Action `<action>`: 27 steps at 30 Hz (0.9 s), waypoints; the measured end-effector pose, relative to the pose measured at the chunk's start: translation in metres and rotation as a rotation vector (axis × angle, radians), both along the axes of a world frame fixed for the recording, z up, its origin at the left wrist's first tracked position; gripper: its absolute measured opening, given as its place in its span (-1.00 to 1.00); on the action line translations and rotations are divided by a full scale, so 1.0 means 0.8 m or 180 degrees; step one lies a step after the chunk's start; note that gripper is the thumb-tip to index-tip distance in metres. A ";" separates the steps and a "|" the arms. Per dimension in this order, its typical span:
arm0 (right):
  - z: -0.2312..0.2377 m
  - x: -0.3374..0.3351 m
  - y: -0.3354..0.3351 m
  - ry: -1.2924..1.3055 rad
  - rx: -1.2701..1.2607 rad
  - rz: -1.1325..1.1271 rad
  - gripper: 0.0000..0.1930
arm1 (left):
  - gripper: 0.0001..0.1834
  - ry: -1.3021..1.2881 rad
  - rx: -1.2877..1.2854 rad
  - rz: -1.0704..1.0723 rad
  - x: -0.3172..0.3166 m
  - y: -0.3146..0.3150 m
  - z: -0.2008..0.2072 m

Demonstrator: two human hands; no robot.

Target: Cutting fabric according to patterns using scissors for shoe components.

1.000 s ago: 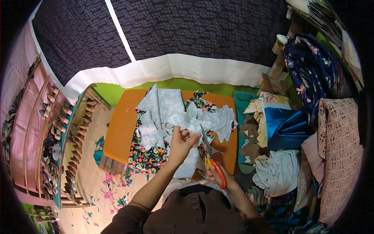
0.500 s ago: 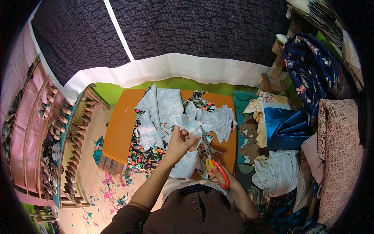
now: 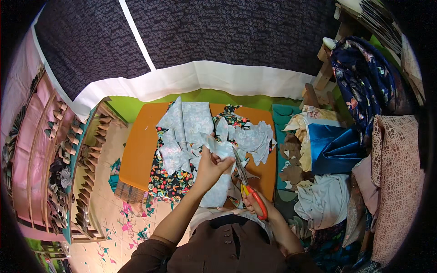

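Note:
My left hand (image 3: 211,170) pinches a small piece of pale blue floral fabric (image 3: 220,147) and holds it up over the table. In my right hand (image 3: 255,203) is a pair of scissors (image 3: 243,174) with red and yellow handles, the fingers wrapped round them. The blades point up and away, their tips at the right edge of the held piece. Below lie a larger sheet of the same pale fabric (image 3: 196,119) and several cut pieces (image 3: 255,140). Under them spreads a black fabric with a bright flower print (image 3: 170,183).
The orange table (image 3: 139,136) has rounded corners. On the right are folded blue satin (image 3: 334,149), crumpled white cloth (image 3: 324,202) and pink lace (image 3: 395,182). Racks of cut, leaf-like pieces (image 3: 93,161) stand left. Coloured scraps (image 3: 127,223) litter the floor.
The held piece has turned slightly between my left fingers, and its free end now points more up and left. My right hand and the scissors have barely moved.

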State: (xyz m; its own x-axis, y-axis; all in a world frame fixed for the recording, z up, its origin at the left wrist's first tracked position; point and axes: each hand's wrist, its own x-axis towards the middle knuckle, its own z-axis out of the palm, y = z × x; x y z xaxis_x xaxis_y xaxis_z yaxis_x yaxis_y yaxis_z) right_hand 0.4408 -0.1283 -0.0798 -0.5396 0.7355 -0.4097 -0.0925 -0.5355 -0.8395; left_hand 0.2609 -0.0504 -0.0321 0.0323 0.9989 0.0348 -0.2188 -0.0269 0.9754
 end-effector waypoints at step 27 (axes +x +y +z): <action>0.001 0.001 -0.011 -0.0093 -0.0089 0.0201 -0.62 | 0.05 0.1247 -0.0597 -0.0801 -0.045 0.000 0.015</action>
